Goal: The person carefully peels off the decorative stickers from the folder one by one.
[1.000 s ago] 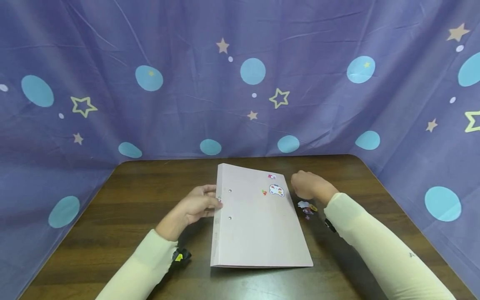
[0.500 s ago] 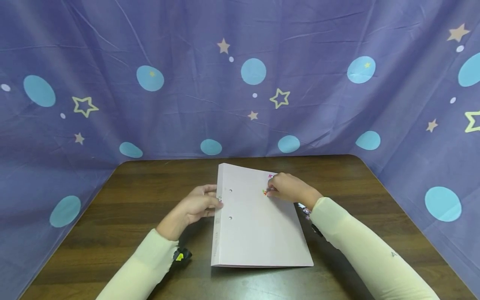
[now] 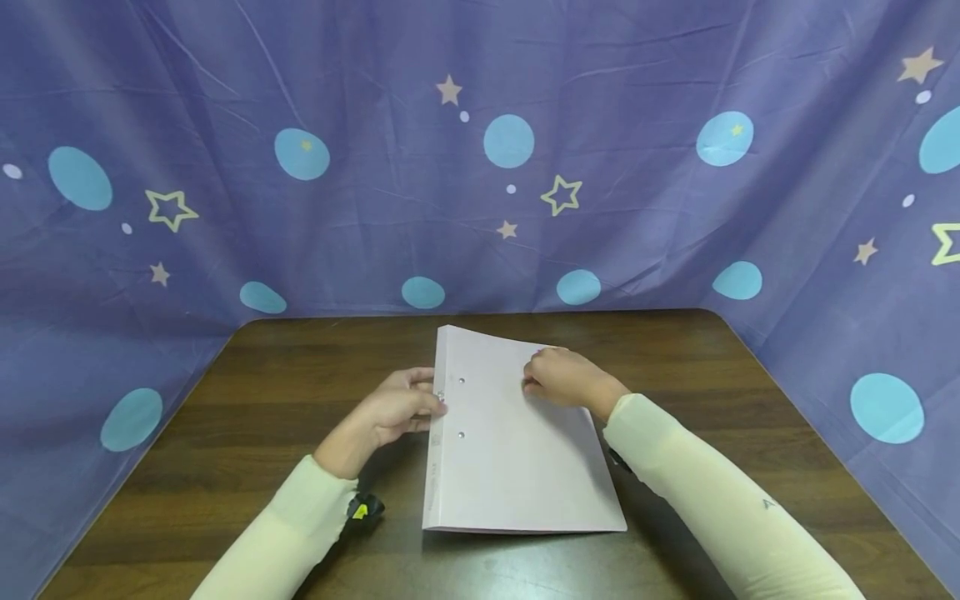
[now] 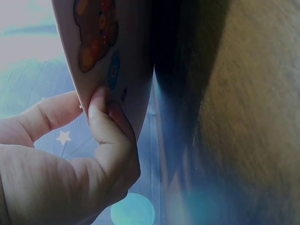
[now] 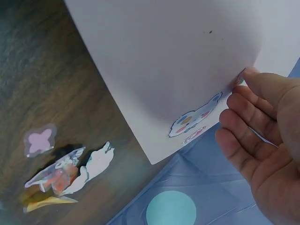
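Note:
A pale folder (image 3: 517, 475) lies on the table, two metal rivets beside its spine. My left hand (image 3: 386, 412) grips the spine edge between thumb and fingers; brown bear-like and blue stickers show there in the left wrist view. Over the folder's upper right part, my right hand (image 3: 562, 375) has its fingers curled down at the surface. In the right wrist view, the thumb and forefinger of that hand (image 5: 281, 122) pinch a small coloured sticker (image 5: 240, 79) at the cover. Near them are a white palette-shaped sticker (image 5: 194, 117) and a smaller pink one (image 5: 193, 136).
Several loose stickers, among them a pink flower (image 5: 40, 140) and a white one (image 5: 96, 166), lie on the brown wooden table (image 3: 300, 375) right of the folder. A blue patterned curtain (image 3: 360, 192) hangs behind and at both sides.
My right hand has moved left from beside the folder onto its upper right part, covering the stickers there. The left hand keeps its grip in the same place.

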### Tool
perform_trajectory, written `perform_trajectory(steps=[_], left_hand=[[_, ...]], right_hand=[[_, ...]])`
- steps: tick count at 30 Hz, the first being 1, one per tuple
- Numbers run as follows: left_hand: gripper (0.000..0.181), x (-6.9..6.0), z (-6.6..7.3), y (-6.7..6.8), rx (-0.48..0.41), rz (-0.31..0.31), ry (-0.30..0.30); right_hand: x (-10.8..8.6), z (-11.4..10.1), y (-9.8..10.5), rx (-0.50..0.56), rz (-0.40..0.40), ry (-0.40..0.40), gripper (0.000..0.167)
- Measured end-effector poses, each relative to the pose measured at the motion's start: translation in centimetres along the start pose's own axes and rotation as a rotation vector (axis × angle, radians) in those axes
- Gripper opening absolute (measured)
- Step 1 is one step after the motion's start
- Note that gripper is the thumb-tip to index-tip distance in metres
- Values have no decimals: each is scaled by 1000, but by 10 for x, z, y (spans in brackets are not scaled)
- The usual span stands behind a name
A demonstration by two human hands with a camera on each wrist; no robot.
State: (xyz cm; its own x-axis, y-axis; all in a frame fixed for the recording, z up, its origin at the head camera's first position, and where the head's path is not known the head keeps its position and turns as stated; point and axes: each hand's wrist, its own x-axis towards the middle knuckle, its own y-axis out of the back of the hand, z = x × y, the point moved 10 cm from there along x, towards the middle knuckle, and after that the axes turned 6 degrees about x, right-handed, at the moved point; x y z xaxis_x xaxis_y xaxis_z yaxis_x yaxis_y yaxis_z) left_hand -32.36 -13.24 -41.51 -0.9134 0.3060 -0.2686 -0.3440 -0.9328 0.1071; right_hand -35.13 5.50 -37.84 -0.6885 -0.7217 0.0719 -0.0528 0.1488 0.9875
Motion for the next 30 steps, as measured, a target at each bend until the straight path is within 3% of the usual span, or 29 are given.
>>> perform_trajectory(steps=[10,30], left_hand=[[79,0,0,-1,-10,5,9],[78,1,-2,-1,-4,-6,16]], right_hand=[[4,1,-7,-86,-13,-43,30],[11,5,-16,-90,-35,-100,25]])
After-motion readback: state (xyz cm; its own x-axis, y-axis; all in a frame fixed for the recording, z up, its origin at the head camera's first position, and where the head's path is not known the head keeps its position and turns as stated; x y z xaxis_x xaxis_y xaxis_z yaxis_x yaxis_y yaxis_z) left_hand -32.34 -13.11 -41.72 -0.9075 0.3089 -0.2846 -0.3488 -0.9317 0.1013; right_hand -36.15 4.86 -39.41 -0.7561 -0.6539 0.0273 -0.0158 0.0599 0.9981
